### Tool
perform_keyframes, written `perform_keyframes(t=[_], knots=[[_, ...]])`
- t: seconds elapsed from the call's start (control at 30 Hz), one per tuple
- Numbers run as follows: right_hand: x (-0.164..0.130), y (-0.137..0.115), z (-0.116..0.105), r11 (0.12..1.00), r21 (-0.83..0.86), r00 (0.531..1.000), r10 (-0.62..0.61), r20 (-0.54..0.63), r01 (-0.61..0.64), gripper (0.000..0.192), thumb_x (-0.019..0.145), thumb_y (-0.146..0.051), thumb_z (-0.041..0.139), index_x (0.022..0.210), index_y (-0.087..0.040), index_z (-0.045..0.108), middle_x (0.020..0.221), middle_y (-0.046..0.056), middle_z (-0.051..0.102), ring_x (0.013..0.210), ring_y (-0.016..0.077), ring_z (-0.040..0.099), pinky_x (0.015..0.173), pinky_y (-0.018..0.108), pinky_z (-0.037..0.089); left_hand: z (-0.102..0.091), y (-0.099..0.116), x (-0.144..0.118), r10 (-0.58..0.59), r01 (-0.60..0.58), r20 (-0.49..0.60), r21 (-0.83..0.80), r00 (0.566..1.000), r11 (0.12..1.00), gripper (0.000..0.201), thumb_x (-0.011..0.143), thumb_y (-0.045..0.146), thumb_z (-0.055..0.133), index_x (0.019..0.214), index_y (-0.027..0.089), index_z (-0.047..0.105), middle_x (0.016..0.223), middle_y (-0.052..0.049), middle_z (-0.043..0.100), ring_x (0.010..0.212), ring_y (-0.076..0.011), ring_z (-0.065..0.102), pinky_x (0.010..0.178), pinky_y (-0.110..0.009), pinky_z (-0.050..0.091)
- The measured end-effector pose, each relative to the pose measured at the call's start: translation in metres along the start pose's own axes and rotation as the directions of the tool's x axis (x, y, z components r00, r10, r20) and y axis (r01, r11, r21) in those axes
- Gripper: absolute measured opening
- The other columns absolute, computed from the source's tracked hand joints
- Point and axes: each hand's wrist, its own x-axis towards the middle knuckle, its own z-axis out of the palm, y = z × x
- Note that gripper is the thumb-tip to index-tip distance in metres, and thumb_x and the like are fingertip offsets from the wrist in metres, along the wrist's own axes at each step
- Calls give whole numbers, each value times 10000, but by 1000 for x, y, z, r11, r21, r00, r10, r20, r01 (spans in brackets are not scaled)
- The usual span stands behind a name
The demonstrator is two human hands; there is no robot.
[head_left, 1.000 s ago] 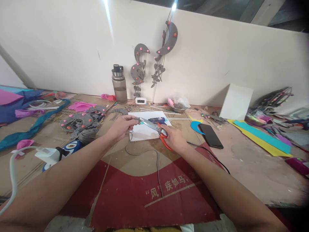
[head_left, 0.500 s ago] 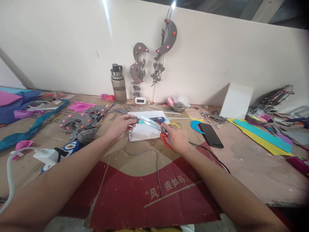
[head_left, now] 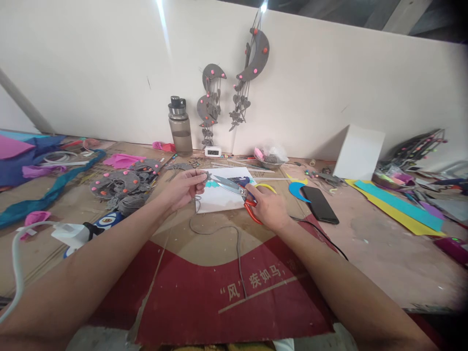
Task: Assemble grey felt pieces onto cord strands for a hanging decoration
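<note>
Between the fingertips of my left hand is a small grey felt piece, its exact shape hard to make out. My right hand grips red-handled scissors, whose blades point left at the grey piece. The blade tips are beside it; whether they touch cannot be told. Beneath both hands lies a white sheet with blue and turquoise bits on it. A grey cord trails from near my left hand across the red and brown cardboard.
Left are grey felt crescents with pink dots, grey yarn and a white plug. Behind stand a water bottle and small clock. To the right lie a blue crescent, a phone and coloured sheets.
My left hand has turned slightly, with the grey piece now showing more at its fingertips. The scissor blades have closed somewhat and tilted.
</note>
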Motion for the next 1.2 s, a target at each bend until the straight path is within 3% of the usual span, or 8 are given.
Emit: perform_keyframes(t=[0.27, 0.57, 1.2], knots=[[0, -2, -2, 998, 53, 1000, 26, 0, -26, 353, 889, -276, 404, 1215, -264, 539, 984, 63, 661, 882, 199, 576, 644, 268, 326, 0, -4, 0, -15, 15, -9, -21, 1000, 1000, 194, 670, 214, 754, 756, 130, 602, 651, 9, 516, 563, -68, 457, 528, -209, 359], [-1, -3, -4, 1000, 22, 1000, -14, 18, 14, 319, 875, -275, 409, 1166, -261, 539, 944, 57, 672, 838, 201, 579, 614, 273, 298, 2, -7, 0, 98, -73, -109, 213, 989, 974, 216, 666, 258, 751, 728, 143, 578, 626, 14, 561, 543, -69, 492, 524, -208, 343], [-2, -4, -5, 996, -88, 999, -22, 43, 26, 309, 867, -272, 424, 1157, -269, 530, 908, 49, 667, 809, 185, 569, 565, 279, 232, 9, -9, -3, 108, -78, -114, 237, 988, 968, 233, 664, 226, 747, 830, 138, 611, 624, 30, 551, 551, -79, 509, 552, -218, 382]])
